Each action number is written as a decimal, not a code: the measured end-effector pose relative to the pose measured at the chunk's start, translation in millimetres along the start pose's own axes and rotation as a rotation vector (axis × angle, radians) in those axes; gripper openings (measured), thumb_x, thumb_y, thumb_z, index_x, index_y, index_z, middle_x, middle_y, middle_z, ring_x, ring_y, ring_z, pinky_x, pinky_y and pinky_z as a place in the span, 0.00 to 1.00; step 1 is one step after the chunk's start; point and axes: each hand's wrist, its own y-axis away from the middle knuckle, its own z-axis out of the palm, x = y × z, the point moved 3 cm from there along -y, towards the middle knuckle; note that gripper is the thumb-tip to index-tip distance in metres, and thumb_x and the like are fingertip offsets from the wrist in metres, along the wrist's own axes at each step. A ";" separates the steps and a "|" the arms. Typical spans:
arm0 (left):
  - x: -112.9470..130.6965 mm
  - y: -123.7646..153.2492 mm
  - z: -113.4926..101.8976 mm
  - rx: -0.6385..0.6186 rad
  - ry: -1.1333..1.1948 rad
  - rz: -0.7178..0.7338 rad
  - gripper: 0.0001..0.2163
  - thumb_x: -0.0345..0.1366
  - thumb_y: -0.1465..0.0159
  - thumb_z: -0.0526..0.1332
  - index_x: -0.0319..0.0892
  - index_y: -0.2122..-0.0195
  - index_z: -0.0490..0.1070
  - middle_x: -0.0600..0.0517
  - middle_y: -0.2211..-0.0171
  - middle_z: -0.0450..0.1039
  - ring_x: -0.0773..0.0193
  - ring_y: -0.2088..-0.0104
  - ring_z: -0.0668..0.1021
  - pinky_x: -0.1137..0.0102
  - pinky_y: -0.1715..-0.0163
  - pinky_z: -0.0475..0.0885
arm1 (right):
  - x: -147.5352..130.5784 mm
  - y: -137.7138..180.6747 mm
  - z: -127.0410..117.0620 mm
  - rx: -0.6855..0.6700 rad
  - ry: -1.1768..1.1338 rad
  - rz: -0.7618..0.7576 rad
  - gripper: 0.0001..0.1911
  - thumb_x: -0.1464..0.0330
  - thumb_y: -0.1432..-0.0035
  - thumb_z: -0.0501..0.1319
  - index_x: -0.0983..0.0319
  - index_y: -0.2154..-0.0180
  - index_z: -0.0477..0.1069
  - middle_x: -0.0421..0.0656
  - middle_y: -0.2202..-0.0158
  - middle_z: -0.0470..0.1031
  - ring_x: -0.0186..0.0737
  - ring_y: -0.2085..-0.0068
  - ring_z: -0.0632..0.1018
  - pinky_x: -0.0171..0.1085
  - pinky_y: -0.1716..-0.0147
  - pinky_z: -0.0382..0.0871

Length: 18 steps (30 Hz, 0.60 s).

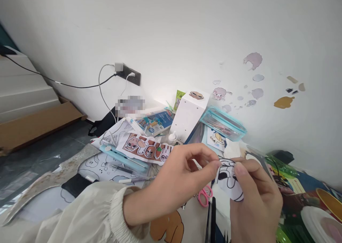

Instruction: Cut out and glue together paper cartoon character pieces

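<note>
Between my two hands is a white paper cutout (228, 182) with a black-outlined cartoon face, tilted and partly covered by fingers. My left hand (192, 170) pinches its upper left edge between thumb and fingertips. On its right side, my right hand (256, 186) grips it, thumb on the front and fingers behind. Below the cutout lie pink-handled scissors (205, 196), blades hidden. A long black tool (213, 218) points up from the bottom edge beside them. Under my left forearm, an orange-brown cartoon drawing (167, 227) shows on a pale sheet.
A strip of cartoon cutouts (148, 148), a light-blue tool (124, 158) and pens (130, 180) lie to the left. Behind stand a white box (188, 114) and a turquoise clear case (223, 123). Cables run to a wall socket (130, 74). A white round lid (320, 223) sits at right.
</note>
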 end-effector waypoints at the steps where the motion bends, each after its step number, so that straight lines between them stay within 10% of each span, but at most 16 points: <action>1: -0.4 -0.4 -0.2 0.006 -0.016 0.007 0.06 0.36 0.38 0.61 0.40 0.71 0.72 0.54 0.75 0.70 0.70 0.74 0.69 0.76 0.76 0.64 | 0.7 -0.6 0.4 0.000 -0.007 0.013 0.07 0.65 0.48 0.67 0.60 0.73 0.73 0.40 0.70 0.73 0.35 0.69 0.73 0.31 0.74 0.68; 18: -2.5 -1.0 -0.9 -0.013 0.069 -0.020 0.07 0.35 0.38 0.60 0.38 0.71 0.72 0.55 0.75 0.69 0.72 0.76 0.68 0.78 0.78 0.64 | -6.6 -1.8 9.4 0.004 0.039 -0.059 0.07 0.66 0.48 0.66 0.61 0.75 0.73 0.39 0.74 0.73 0.34 0.72 0.72 0.31 0.76 0.66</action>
